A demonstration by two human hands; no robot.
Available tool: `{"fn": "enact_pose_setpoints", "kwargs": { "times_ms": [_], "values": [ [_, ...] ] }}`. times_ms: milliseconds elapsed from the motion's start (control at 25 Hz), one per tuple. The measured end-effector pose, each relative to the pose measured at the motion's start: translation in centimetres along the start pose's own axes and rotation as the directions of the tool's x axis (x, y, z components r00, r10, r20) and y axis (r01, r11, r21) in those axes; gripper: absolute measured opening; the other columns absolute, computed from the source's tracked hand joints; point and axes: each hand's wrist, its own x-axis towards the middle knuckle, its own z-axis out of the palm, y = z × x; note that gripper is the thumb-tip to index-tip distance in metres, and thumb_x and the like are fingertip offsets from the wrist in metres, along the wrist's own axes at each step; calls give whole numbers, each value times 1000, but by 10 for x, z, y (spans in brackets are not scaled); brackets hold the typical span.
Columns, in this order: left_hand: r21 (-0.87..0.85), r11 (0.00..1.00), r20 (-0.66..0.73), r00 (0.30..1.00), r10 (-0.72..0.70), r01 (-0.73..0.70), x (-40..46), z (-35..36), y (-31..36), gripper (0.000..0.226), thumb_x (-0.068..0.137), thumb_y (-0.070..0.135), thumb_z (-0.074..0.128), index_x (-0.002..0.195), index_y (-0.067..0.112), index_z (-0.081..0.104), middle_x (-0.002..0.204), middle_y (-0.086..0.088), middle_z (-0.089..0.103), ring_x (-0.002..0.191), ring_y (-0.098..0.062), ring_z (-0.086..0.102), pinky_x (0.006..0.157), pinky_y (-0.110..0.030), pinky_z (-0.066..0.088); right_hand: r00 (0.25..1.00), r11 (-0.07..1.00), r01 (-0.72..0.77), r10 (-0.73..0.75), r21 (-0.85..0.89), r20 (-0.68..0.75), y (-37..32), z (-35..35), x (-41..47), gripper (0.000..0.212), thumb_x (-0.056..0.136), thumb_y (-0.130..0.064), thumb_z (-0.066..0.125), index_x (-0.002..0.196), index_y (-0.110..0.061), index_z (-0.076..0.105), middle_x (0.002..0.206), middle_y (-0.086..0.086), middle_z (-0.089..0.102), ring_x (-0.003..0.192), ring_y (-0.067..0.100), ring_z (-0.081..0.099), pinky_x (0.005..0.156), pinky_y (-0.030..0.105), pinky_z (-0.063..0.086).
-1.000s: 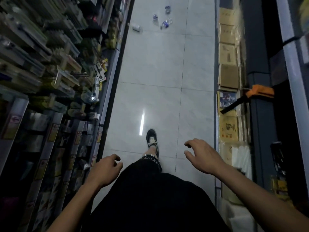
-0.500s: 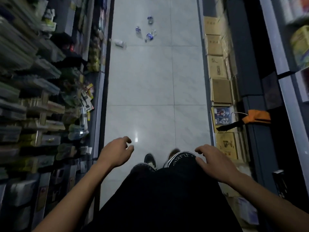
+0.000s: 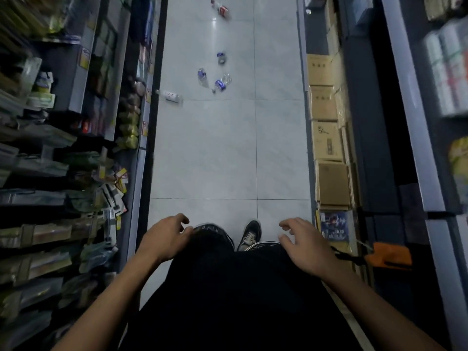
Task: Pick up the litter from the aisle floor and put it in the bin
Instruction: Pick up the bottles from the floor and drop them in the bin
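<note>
Litter (image 3: 215, 82) lies on the aisle floor (image 3: 207, 153), well ahead of the person. It consists of plastic bottles. One clear bottle (image 3: 170, 95) lies on its side near the base of the left shelves (image 3: 63, 148). A cluster of three lies further out toward mid-aisle: a bottle with a blue label (image 3: 202, 76), a second blue-labelled bottle (image 3: 222, 83) just beside it, and a crushed one (image 3: 221, 57) beyond them. A bottle with a red label (image 3: 220, 8) lies farthest away, near the top edge of the view. All of these rest apart from both hands.

Left hand (image 3: 166, 236) hovers low in the view, fingers loosely curled, holding nothing. Right hand (image 3: 302, 243) hovers at a similar height, fingers spread and slightly bent, also holding nothing. Both hands sit above the person's dark shorts (image 3: 240, 287). One dark shoe (image 3: 250, 235) with light laces stands on the floor between the hands.

Left shelves carry packaged goods, blurred. Along the right side of the aisle, cardboard boxes (image 3: 326, 138) stand in a row against a dark shelf unit (image 3: 379, 148). An orange tool (image 3: 391, 253) with a black handle sits near the right hand, beside the boxes. No bin can be made out.
</note>
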Motion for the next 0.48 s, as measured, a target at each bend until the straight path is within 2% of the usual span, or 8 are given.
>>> {"fn": "enact_pose_setpoints", "kwargs": {
  "times_ms": [280, 480],
  "values": [
    [-162, 972, 32, 986, -166, 169, 72, -53, 11, 39, 95, 50, 49, 124, 28, 63, 109, 8, 72, 99, -17, 65, 83, -36, 53, 992, 991, 127, -126, -34, 7, -62, -104, 183, 36, 100, -38, 52, 131, -22, 61, 122, -8, 62, 111, 10, 55, 92, 35, 49],
    [-219, 956, 51, 981, -188, 195, 170, -126, 14, 37, 96, 47, 50, 126, 28, 62, 109, 8, 72, 98, -19, 66, 87, -37, 54, 993, 992, 117, -118, -52, -14, -102, -156, 293, 33, 100, -37, 54, 128, -21, 62, 119, -7, 63, 107, 11, 56, 89, 33, 48]
  ]
}}
